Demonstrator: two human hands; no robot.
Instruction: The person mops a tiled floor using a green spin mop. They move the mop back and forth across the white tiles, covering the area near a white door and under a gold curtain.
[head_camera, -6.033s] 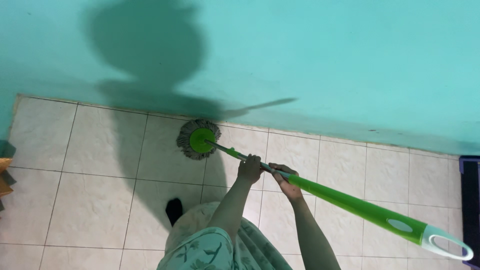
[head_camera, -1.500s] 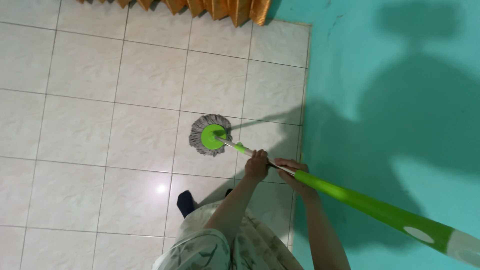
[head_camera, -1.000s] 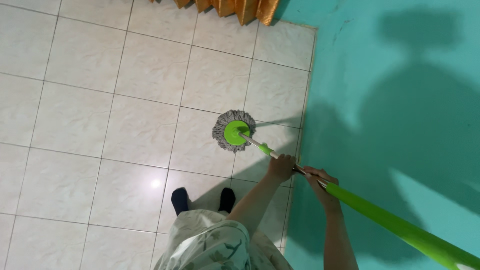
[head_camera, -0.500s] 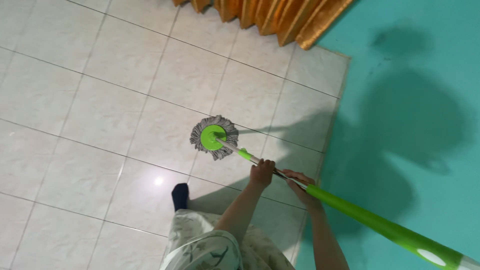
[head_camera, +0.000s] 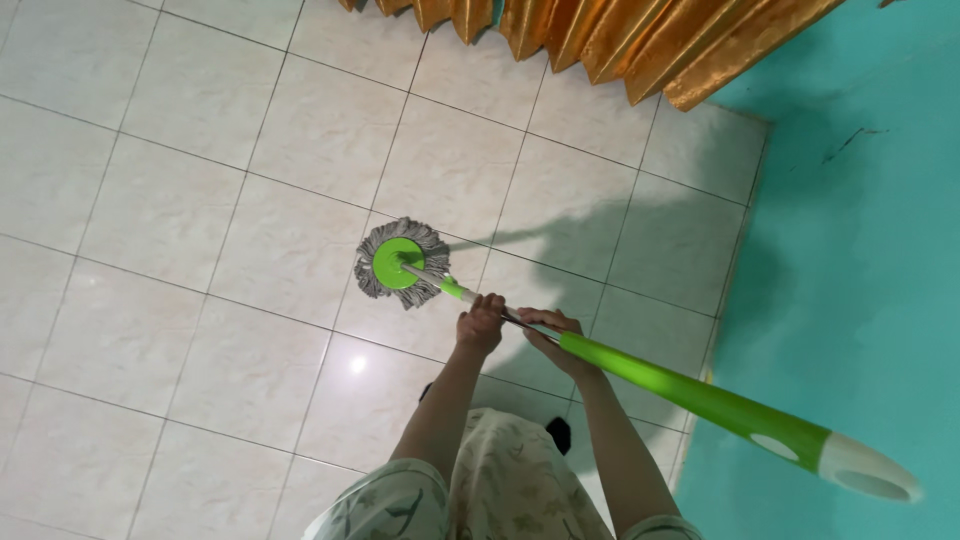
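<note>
1. Mop (head_camera: 402, 264) flat on the tiled floor (head_camera: 160, 210), round head a few tiles out from the orange curtain (head_camera: 600, 35) and well apart from the teal wall (head_camera: 870, 250).
2. Left hand (head_camera: 481, 322) closed around the thin metal section of the pole, just above the head. Right hand (head_camera: 556, 336) closed around the lower end of the green handle (head_camera: 690, 392), just behind the left. Both clamped on the pole, hands nearly touching.
3. Best kept: head flat, even downward pressure through the low hand, steering from the rear hand. Overlapping strokes along the grout lines.
4. Worth widening the hand spacing for leverage; long handle overhangs far behind.
5. Watch the free grey end cap (head_camera: 868, 470) near the wall: easy to knock on a back-swing.
6. Materials: grey string fringe around a hard green plastic disc; slim shiny metal rod; thick glossy green plastic sleeve.
7. Tiles pale, glazed, faintly mottled, bright glare spot beside the feet, possibly wet, hard to tell. Slip risk if so.
8. Curtain pleated, satin-like sheen. Wall matte, a few dark scuffs.
</note>
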